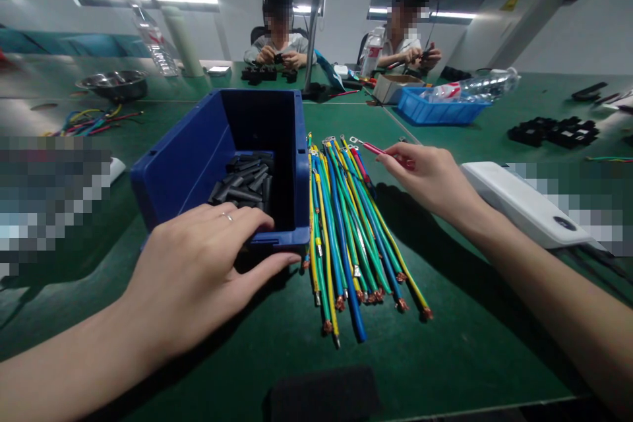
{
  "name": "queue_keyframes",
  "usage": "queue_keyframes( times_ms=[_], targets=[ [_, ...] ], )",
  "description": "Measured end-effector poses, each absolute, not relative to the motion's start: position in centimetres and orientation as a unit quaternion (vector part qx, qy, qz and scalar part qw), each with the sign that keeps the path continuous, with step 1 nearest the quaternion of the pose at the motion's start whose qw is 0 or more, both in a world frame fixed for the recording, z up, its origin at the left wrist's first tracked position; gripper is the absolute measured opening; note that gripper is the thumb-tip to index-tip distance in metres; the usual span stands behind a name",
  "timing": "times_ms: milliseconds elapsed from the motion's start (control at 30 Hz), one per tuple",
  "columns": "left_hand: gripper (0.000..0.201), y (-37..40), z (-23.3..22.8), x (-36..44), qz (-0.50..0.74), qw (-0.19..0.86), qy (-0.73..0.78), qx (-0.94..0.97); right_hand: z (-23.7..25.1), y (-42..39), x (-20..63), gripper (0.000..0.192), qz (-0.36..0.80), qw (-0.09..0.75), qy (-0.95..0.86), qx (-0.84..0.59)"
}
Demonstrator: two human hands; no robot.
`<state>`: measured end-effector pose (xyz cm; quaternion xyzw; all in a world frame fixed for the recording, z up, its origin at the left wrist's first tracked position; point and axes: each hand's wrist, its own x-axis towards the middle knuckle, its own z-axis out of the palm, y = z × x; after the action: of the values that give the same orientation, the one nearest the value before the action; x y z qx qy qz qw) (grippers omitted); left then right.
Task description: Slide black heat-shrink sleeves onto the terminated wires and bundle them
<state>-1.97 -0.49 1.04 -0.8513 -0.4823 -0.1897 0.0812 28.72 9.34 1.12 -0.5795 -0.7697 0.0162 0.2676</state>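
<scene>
My left hand grips the front rim of a dark blue storage bin, fingers inside and thumb outside. Black tube pieces lie in the bin. Between thumb and fingers, my right hand pinches a red wire with a metal ring terminal at its far end; its near end is hidden by the hand. Right of the bin lies a bundle of cut wires, blue, green and yellow-green, with terminals at the far end and mostly bare copper at the near end.
A white device lies beside my right forearm. Farther back are a blue tray with a plastic bottle, black parts, a metal bowl and loose wires. Two people sit across the table, handling small parts.
</scene>
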Motion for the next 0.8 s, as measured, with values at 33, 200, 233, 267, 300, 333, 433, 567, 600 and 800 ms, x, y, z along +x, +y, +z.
queue_keyframes(
  times_ms=[33, 200, 233, 267, 300, 333, 433, 567, 600, 800],
  targets=[
    [0.048, -0.5, 1.1, -1.9, -0.203, 0.067, -0.484, -0.849, 1.1, 9.3, 28.7, 0.031, 0.019, 0.272, -0.773, -0.573],
    [0.036, -0.7, 1.8, -1.7, -0.254, -0.03, -0.501, -0.827, 1.0, 9.1, 28.3, 0.031, 0.025, 0.298, -0.784, -0.544],
    [0.033, -0.7, 1.9, -1.7, -0.261, -0.051, -0.504, -0.821, 1.0, 9.1, 28.3, 0.03, 0.024, 0.306, -0.784, -0.54],
    [0.029, -0.8, 2.1, -1.7, -0.267, -0.071, -0.507, -0.817, 1.1, 9.0, 28.2, 0.029, 0.022, 0.314, -0.783, -0.536],
    [0.025, -0.8, 2.2, -1.7, -0.272, -0.088, -0.507, -0.813, 1.1, 8.9, 28.1, 0.028, 0.019, 0.32, -0.783, -0.532],
    [0.023, -0.8, 2.3, -1.7, -0.276, -0.102, -0.508, -0.81, 1.2, 8.8, 28.0, 0.028, 0.014, 0.326, -0.784, -0.528],
    [0.02, -0.7, 2.5, -1.9, -0.281, -0.13, -0.513, -0.801, 1.5, 8.4, 27.8, 0.026, -0.001, 0.339, -0.792, -0.507],
    [0.022, -0.6, 2.6, -1.9, -0.273, -0.154, -0.527, -0.79, 1.8, 8.0, 27.6, 0.028, -0.015, 0.362, -0.805, -0.469],
    [0.022, -0.6, 2.6, -1.9, -0.271, -0.16, -0.531, -0.787, 1.8, 7.9, 27.5, 0.029, -0.016, 0.366, -0.811, -0.457],
    [0.021, -0.7, 2.7, -2.0, -0.292, -0.191, -0.523, -0.777, 2.2, 7.3, 27.4, 0.028, -0.015, 0.337, -0.845, -0.415]
  ],
)
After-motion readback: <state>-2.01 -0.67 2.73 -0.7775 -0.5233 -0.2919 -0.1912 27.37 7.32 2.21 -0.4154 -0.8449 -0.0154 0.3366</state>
